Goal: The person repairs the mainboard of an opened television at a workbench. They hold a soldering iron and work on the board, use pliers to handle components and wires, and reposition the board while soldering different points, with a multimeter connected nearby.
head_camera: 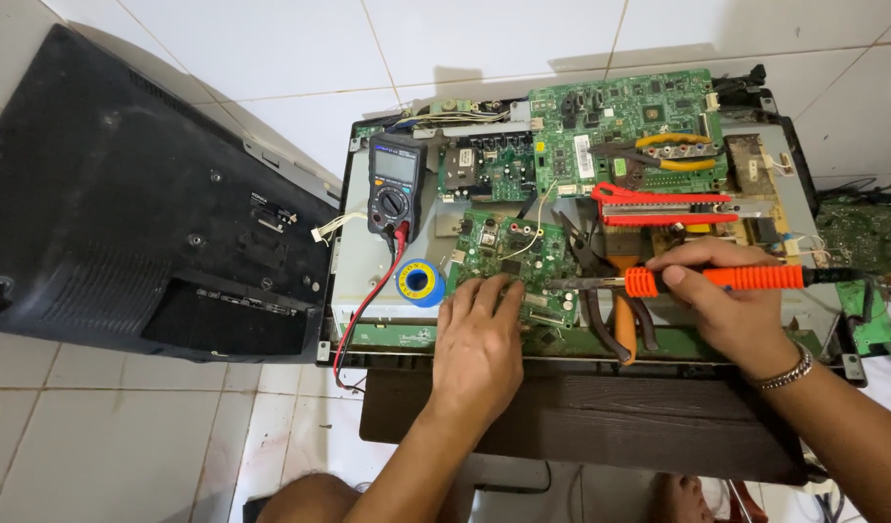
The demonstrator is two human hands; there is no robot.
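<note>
My right hand (pixel 726 305) grips an orange-handled soldering iron (pixel 731 279), held level with its metal tip pointing left at a small green circuit board (pixel 508 254). My left hand (pixel 479 339) lies flat on the near edge of that board, fingers spread, pressing it down. The board rests on the metal back of an opened flat television (pixel 373 276) that lies on a dark wooden stool (pixel 600 421).
A black multimeter (pixel 396 187) with red and black leads sits left of the board, a blue and yellow solder reel (pixel 422 283) below it. A larger green mainboard (pixel 625 121), yellow-handled pliers (pixel 673 150), a red tool (pixel 663 205) and orange-handled pliers (pixel 625 324) lie on the chassis. The black rear cover (pixel 125 213) lies on the white tiles at left.
</note>
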